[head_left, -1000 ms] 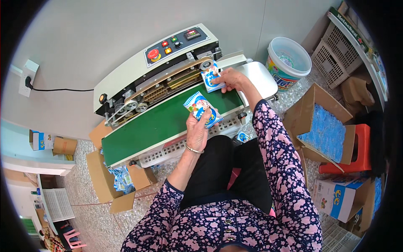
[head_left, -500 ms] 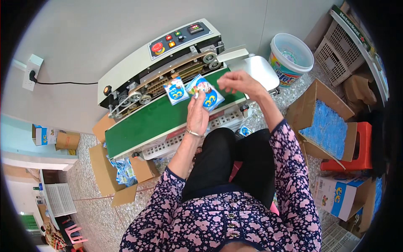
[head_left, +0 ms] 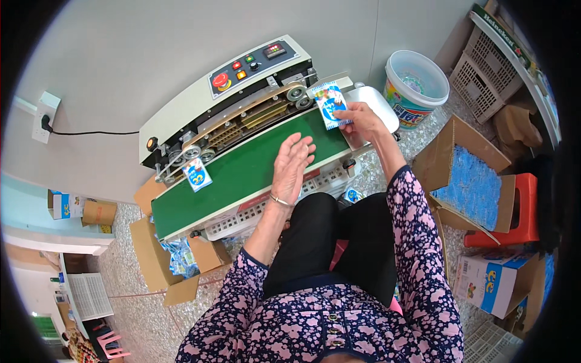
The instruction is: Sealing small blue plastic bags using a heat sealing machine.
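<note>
My right hand [head_left: 363, 122] pinches a small blue-and-white printed packet [head_left: 330, 106] by its right edge. The packet is upright at the right end of the band sealing machine [head_left: 181, 103], close to its rollers. Over the middle of the green conveyor belt [head_left: 242, 163] my left hand [head_left: 292, 166] hovers with nothing in it, fingers stretched out. A second packet [head_left: 197, 174] of the same kind lies toward the belt's left end, its top edge at the machine's rollers.
An opened carton [head_left: 148, 248] holding packets stands below the belt's left end. To the right are a white bucket [head_left: 417, 91], a carton of blue packets [head_left: 466, 187], a red stool [head_left: 523, 212] and a printed carton [head_left: 490, 284]. A black cord [head_left: 91, 132] runs along the wall.
The packet from my left hand is now in my right hand, farther right by the rollers. My left hand has opened. The other packet has travelled left along the belt.
</note>
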